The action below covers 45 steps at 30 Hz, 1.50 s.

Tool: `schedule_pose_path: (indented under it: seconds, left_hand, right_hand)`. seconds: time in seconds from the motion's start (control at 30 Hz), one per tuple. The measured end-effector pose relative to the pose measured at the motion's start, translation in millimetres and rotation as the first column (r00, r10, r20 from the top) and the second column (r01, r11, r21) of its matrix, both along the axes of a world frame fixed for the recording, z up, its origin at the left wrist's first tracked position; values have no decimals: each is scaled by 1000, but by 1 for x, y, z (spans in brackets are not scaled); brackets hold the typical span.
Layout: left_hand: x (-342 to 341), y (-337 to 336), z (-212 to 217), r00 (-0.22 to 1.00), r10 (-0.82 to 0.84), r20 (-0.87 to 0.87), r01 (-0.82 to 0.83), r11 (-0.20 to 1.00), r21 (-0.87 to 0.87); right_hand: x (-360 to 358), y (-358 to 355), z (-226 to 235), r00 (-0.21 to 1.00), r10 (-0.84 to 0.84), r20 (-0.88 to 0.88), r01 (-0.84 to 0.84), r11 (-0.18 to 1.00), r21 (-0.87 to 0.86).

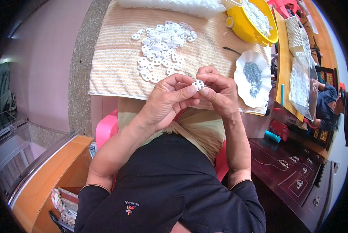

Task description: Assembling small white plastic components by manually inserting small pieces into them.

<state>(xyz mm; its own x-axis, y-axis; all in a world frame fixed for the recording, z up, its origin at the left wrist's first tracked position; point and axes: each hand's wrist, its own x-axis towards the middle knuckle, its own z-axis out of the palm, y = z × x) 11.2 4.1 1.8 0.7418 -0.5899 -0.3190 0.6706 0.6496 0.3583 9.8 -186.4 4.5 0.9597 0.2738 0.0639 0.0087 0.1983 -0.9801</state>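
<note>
A small white plastic piece with several round holes (198,85) is held up at the near edge of the towel-covered table. My left hand (164,97) pinches it between thumb and fingers from the left. From the right, the thumb and bent fingers of my right hand (221,93) close on the same piece. A thin sliver shows by the right fingertips, too small to name. Beyond my hands lies a loose pile of similar white pieces (162,46). Close to my right hand is a white wavy-rimmed dish (242,91) with many small dark grey metal parts (253,77).
A striped towel (115,58) covers the table. At the far right stands a yellow basin (242,27) of white pieces, with a thin black rod (231,50) nearer. A clear bag of white pieces (181,6) lies along the far edge. A person in dark blue (326,103) sits at the right.
</note>
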Motion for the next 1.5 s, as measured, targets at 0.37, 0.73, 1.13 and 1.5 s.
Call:
schedule_pose_path:
  seconds: [0.37, 0.73, 1.13, 1.5]
  left_hand:
    - [-3, -1, -3, 997, 11, 73, -3, 994, -108]
    - [-7, -2, 1, 996, 23, 81, -15, 996, -89]
    - [-6, -6, -3, 994, -3, 109, 19, 989, -148]
    - [-7, -3, -4, 995, -59, 78, 74, 978, -197]
  right_hand:
    - [-5, 8, 11, 999, 26, -23, -25, 999, 28]
    - [-9, 9, 16, 999, 13, 52, -10, 998, -59]
    - [-11, 8, 23, 996, 20, 82, -11, 994, -113]
    - [-14, 6, 26, 999, 4, 47, -1, 998, -66]
